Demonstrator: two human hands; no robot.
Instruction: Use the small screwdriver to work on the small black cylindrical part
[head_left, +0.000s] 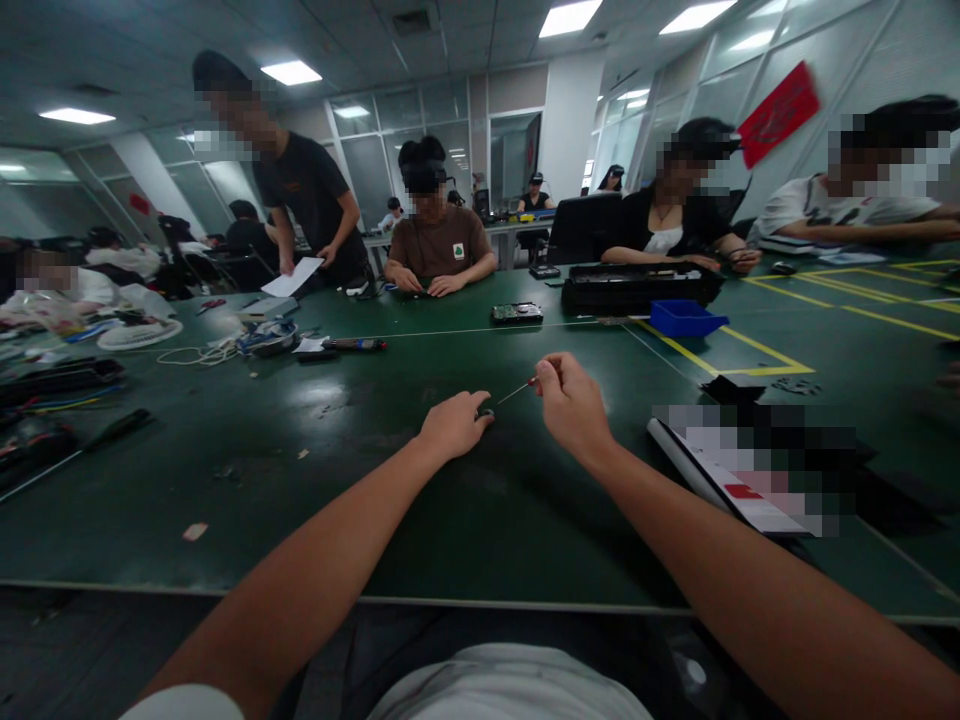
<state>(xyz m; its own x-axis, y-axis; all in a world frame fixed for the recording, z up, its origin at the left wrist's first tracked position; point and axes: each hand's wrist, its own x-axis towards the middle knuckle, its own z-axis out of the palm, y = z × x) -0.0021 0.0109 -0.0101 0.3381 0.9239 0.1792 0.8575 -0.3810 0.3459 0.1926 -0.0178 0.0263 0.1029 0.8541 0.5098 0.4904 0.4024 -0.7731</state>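
Note:
My left hand (pixel 452 424) rests low over the green table (pixel 420 520), its thumb and fingers closed on a small dark round part (pixel 486 414). What exactly this part is, I cannot make out. To the right, my right hand (pixel 568 400) is raised a little above the table and pinches the red handle of a thin screwdriver (pixel 517 390). The metal shaft slants down to the left, and its tip points at the small part with a short gap between them.
Beyond my hands lie a hard drive (pixel 517 313), a long black housing (pixel 641 288) and a blue tray (pixel 688 318). Another screwdriver (pixel 352 344) and tangled cables (pixel 262 340) are at left. A white-and-black panel (pixel 727 480) lies near my right forearm. Several people sit or stand around the table.

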